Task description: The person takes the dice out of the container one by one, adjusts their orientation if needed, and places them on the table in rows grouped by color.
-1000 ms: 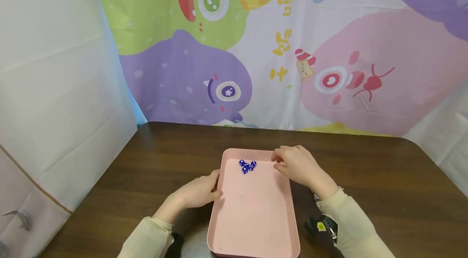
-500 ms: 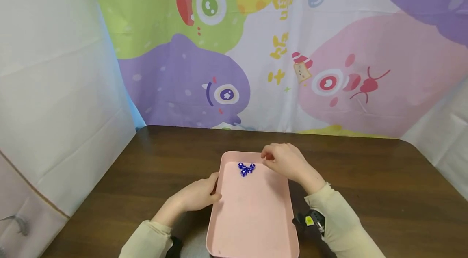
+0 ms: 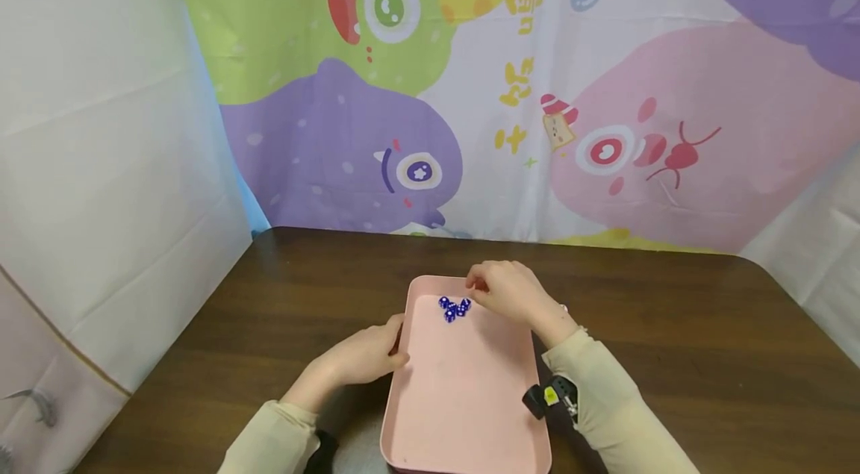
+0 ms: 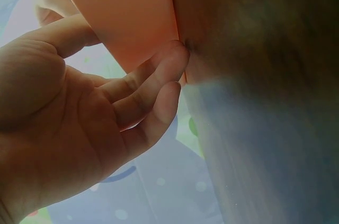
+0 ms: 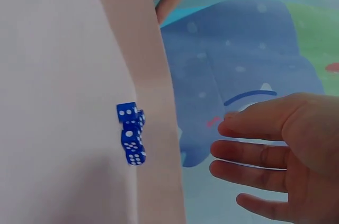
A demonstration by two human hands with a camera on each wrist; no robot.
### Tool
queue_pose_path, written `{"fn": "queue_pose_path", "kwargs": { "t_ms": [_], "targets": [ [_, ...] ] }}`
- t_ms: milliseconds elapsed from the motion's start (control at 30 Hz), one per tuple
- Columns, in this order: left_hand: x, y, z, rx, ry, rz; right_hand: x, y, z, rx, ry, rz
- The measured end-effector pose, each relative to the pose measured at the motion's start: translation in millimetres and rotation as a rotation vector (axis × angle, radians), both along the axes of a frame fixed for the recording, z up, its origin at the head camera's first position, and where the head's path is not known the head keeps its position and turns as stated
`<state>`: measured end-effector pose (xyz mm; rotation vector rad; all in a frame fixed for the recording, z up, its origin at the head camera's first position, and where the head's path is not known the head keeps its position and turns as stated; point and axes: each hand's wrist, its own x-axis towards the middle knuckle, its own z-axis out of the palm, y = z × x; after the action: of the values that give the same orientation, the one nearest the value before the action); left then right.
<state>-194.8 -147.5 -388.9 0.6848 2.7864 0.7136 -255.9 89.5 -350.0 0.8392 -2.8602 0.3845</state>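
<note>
Head view: dice [image 3: 453,307] lie just left of the nearer right hand [image 3: 508,290], fingers relaxed, empty; left hand [image 3: 364,356] grips tray [image 3: 463,392].

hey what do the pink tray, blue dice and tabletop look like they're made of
Pink tray: probably matte plastic, perhaps coated metal, given its thin, smooth walls.
Blue dice: likely smooth plastic, by their crisp white pips; gloss is hard to judge.
Tabletop: wood or laminate, apparently satin; brown grain, faint sheen.

The left sleeve [image 3: 270,438] and right sleeve [image 3: 619,399] are pale cream; beside the right cuff, a black device [image 3: 535,401] bears 1 yellow label [image 3: 551,395].
</note>
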Motion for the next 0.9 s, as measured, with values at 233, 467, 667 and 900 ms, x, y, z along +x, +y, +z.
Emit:
{"fn": "queue_pose_path", "kwargs": {
  "t_ms": [233,467,667,900],
  "targets": [
    [0.0,-0.9,0.8,-0.004,0.009,0.002,-6.0,-11.2,-13.1,0.005,0.038,0.013],
    [-0.2,-0.6,2.2,-0.006,0.022,-0.007,-7.6,-20.1,-25.3,0.027,0.063,0.017],
    [-1.1,-0.8,0.5,-0.006,0.018,-0.009,-9.7,-25.5,-40.9,0.047,0.113,0.044],
    [-1.0,-1.6,0.1,0.000,0.003,-0.008,-9.2,-30.6,-48.7,0.100,0.118,0.046]
  ]
}}
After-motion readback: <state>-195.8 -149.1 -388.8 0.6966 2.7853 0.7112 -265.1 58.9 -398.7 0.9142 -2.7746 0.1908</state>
